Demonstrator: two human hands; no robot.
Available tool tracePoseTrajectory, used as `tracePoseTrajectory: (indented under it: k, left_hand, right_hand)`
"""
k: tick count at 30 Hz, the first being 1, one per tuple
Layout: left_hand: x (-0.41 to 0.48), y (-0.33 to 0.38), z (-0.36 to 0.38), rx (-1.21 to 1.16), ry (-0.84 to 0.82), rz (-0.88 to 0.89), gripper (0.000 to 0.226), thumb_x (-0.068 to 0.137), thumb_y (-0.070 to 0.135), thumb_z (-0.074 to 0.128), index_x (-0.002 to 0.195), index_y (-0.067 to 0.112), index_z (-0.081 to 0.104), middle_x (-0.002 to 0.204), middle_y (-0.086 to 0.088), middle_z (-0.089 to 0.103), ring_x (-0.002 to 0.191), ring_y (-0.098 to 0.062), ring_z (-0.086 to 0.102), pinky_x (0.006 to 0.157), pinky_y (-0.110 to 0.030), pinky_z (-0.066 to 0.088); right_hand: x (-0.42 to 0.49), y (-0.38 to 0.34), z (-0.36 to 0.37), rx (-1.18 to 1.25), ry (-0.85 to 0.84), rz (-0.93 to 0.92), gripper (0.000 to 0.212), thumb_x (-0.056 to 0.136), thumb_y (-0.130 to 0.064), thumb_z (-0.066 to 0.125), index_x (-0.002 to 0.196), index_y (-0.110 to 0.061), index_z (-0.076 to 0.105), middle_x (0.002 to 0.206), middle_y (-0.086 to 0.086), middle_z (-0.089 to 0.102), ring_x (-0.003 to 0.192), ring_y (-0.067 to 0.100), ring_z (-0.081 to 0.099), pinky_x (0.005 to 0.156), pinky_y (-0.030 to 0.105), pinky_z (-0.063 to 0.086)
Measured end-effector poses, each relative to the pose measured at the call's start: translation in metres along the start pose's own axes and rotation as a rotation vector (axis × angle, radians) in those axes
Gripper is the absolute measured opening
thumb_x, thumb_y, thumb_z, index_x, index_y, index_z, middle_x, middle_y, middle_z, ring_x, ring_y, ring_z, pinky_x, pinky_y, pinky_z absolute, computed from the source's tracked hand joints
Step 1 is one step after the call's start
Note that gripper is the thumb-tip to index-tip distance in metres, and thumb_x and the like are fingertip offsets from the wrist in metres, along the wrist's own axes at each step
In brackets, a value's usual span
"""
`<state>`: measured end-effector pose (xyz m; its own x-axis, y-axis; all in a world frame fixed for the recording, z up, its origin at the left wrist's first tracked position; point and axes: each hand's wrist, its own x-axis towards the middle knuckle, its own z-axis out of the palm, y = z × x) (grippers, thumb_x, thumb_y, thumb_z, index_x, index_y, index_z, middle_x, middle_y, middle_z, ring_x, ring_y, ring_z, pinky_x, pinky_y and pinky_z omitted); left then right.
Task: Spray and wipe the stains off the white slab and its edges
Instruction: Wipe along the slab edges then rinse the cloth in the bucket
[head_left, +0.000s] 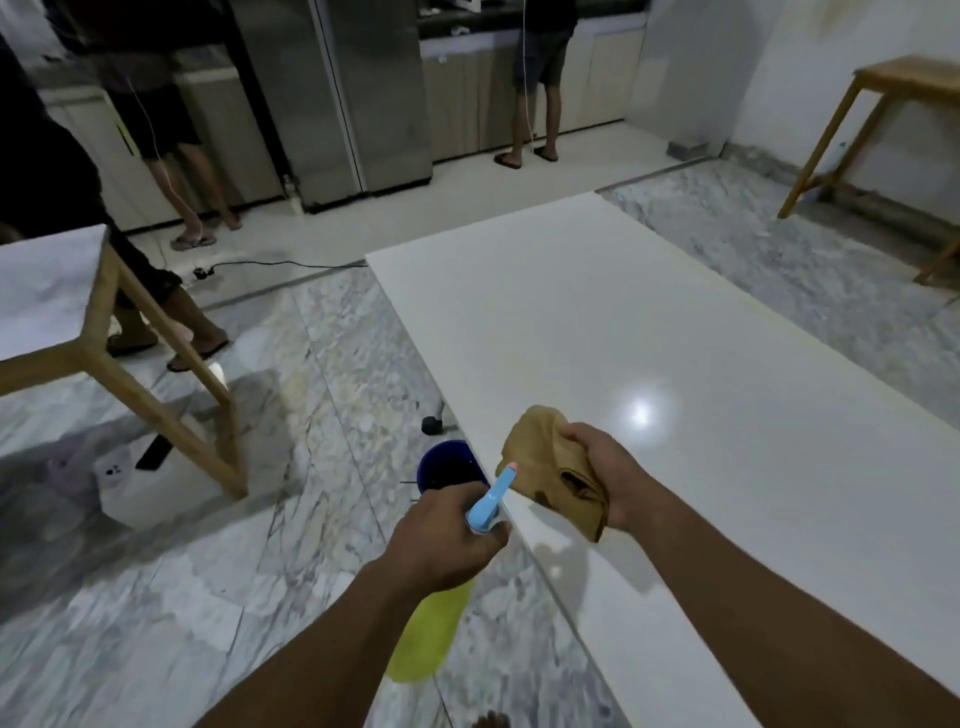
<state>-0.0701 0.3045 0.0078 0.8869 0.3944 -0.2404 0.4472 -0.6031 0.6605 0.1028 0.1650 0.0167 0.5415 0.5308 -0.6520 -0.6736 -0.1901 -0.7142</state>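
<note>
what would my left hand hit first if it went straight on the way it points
Probably the brown cloth in the right hand; the left hand aims the spray bottle at it. Depth is unclear, so it may reach the slab.

White slab (675, 338): smooth and glossy; it mirrored a bright spot of light. Cloth (550, 478): brown fabric, matt, creased, with one darker patch. Spray bottle (426, 634): yellow-green plastic body that looked see-through, and a smooth light-blue plastic head. Bucket (441, 462): dark blue plastic. Floor (311, 364): grey-veined marble, polished, reflective. Table (166, 423): pale wood legs, matt. Fridge (374, 93): brushed metal with a dull sheen.
</note>
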Motion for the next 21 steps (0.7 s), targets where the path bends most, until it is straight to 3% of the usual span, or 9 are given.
tracePoseTrajectory:
  k: [2,5,8,10,12,13,14,16,21]
  left_hand:
    - [0.038,-0.022,-0.017,-0.048,-0.001,-0.013,0.023,0.081,0.048,0.064,0.083,0.024,0.061,0.076,0.002,0.066,0.069,-0.019,0.06,0.061,-0.033,0.042]
    - [0.08,-0.055,-0.034,-0.094,0.017,-0.033,0.016,0.085,0.042,0.067,0.085,0.026,0.064,0.073,0.005,0.065,0.062,-0.01,0.053,0.061,-0.031,0.042]
    - [0.112,-0.09,-0.042,-0.153,0.056,-0.086,0.017,0.087,0.042,0.07,0.088,0.026,0.066,0.076,0.002,0.068,0.059,-0.007,0.052,0.06,-0.028,0.043]
    - [0.12,-0.109,-0.042,-0.175,0.073,-0.117,0.017,0.086,0.042,0.072,0.089,0.026,0.067,0.077,0.002,0.068,0.058,-0.008,0.052,0.06,-0.027,0.044]
    - [0.125,-0.123,-0.04,-0.178,0.075,-0.14,0.016,0.086,0.044,0.074,0.091,0.03,0.068,0.079,0.005,0.069,0.066,-0.012,0.059,0.063,-0.031,0.05]
    - [0.127,-0.129,-0.038,-0.174,0.074,-0.151,0.016,0.085,0.045,0.074,0.091,0.032,0.068,0.08,0.006,0.07,0.07,-0.013,0.062,0.066,-0.033,0.053]
    - [0.129,-0.134,-0.037,-0.172,0.068,-0.163,0.016,0.085,0.047,0.073,0.091,0.033,0.068,0.08,0.006,0.071,0.072,-0.014,0.064,0.069,-0.034,0.054]
    - [0.132,-0.14,-0.032,-0.175,0.051,-0.185,0.017,0.084,0.049,0.072,0.091,0.034,0.067,0.079,0.006,0.071,0.071,-0.016,0.064,0.07,-0.037,0.055]
    - [0.13,-0.133,-0.022,-0.192,0.037,-0.192,0.017,0.083,0.049,0.072,0.09,0.035,0.067,0.077,0.008,0.07,0.07,-0.014,0.065,0.07,-0.037,0.055]
  right_hand:
    - [0.054,-0.04,0.02,-0.31,0.071,-0.087,0.033,0.095,-0.033,0.052,0.118,-0.01,0.062,0.108,0.013,0.07,0.089,0.026,0.069,0.071,0.034,0.057]
    - [0.13,-0.087,0.046,-0.804,0.044,-0.345,0.02,0.096,-0.032,0.044,0.102,-0.022,0.061,0.096,0.002,0.068,0.086,0.02,0.064,0.073,0.03,0.051]
    - [0.208,-0.111,0.072,-1.116,-0.002,-0.481,0.024,0.098,-0.034,0.04,0.115,-0.03,0.056,0.086,-0.002,0.066,0.081,0.02,0.066,0.076,0.034,0.053]
    - [0.253,-0.108,0.086,-1.271,-0.053,-0.584,0.021,0.098,-0.03,0.041,0.112,-0.039,0.052,0.095,-0.001,0.063,0.084,0.02,0.064,0.081,0.043,0.055]
    - [0.291,-0.087,0.089,-1.554,-0.053,-0.696,0.026,0.095,-0.035,0.043,0.121,-0.042,0.045,0.128,0.002,0.055,0.12,0.024,0.053,0.098,0.051,0.045]
    - [0.303,-0.075,0.086,-1.675,-0.011,-0.742,0.04,0.095,-0.043,0.04,0.135,-0.04,0.037,0.147,0.001,0.042,0.139,0.025,0.035,0.11,0.053,0.034]
    - [0.312,-0.065,0.083,-1.719,0.018,-0.762,0.051,0.096,-0.05,0.035,0.145,-0.036,0.028,0.158,-0.001,0.028,0.148,0.024,0.019,0.117,0.051,0.023]
    - [0.318,-0.053,0.076,-1.711,0.037,-0.776,0.057,0.099,-0.051,0.027,0.152,-0.035,0.019,0.164,-0.003,0.014,0.152,0.022,0.004,0.122,0.049,0.01]
    - [0.301,-0.046,0.068,-1.632,0.017,-0.762,0.052,0.102,-0.047,0.025,0.153,-0.037,0.019,0.165,-0.004,0.011,0.153,0.017,0.0,0.123,0.043,0.005]
